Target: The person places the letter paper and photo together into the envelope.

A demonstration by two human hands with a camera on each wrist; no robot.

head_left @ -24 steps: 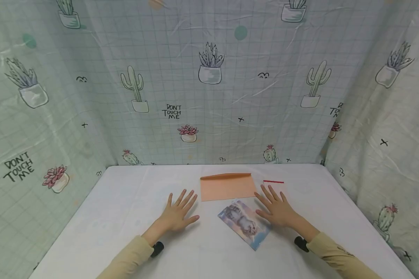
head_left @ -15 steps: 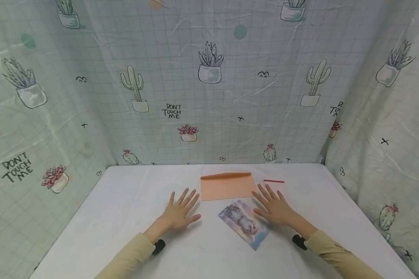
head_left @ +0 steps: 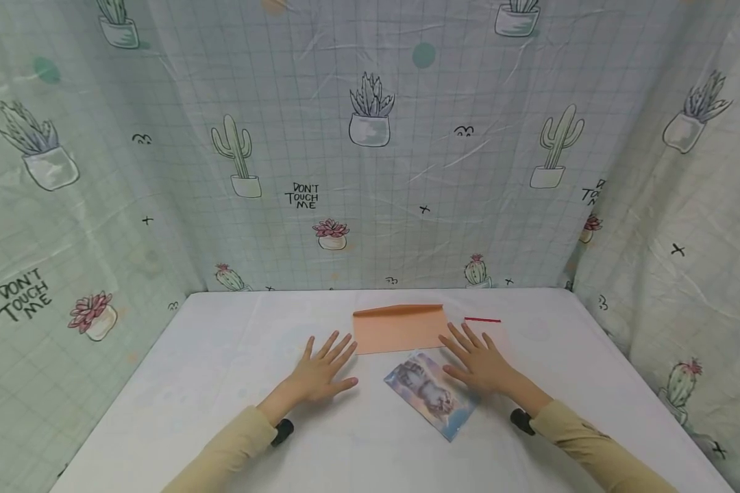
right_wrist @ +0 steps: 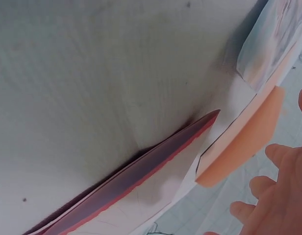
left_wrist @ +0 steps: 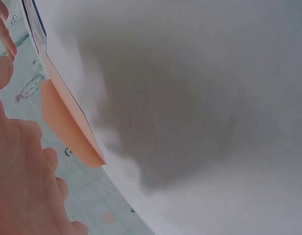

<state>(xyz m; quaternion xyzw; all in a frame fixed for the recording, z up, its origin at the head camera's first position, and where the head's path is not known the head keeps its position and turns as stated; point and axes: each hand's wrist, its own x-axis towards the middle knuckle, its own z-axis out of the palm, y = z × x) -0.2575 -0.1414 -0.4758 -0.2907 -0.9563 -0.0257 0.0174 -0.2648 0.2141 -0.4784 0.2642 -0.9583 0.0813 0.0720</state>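
Observation:
My left hand (head_left: 321, 376) hovers palm down over the white table, fingers spread, left of an orange paper envelope (head_left: 399, 330) with its flap raised. A glossy picture (head_left: 430, 394) of a grey furry animal on a pink and blue ground lies slanted between my hands. With fingers fanned out, my right hand (head_left: 484, 366) is above the table, overlapping the picture's right side and the envelope's right end in the head view. Behind it lies a thin pale pouch with a red strip (head_left: 483, 320) along one edge, partly hidden by that hand. Neither hand holds anything.
The white table (head_left: 222, 356) reaches back to a hanging cloth (head_left: 370, 178) printed with cacti and a grid. This cloth also encloses the left and right sides. Black wrist cameras (head_left: 523, 421) sit under both wrists.
Both hands have drifted slightly inward and forward, the left one to the right and the right one to the left. The envelope, picture and pouch have stayed in place.

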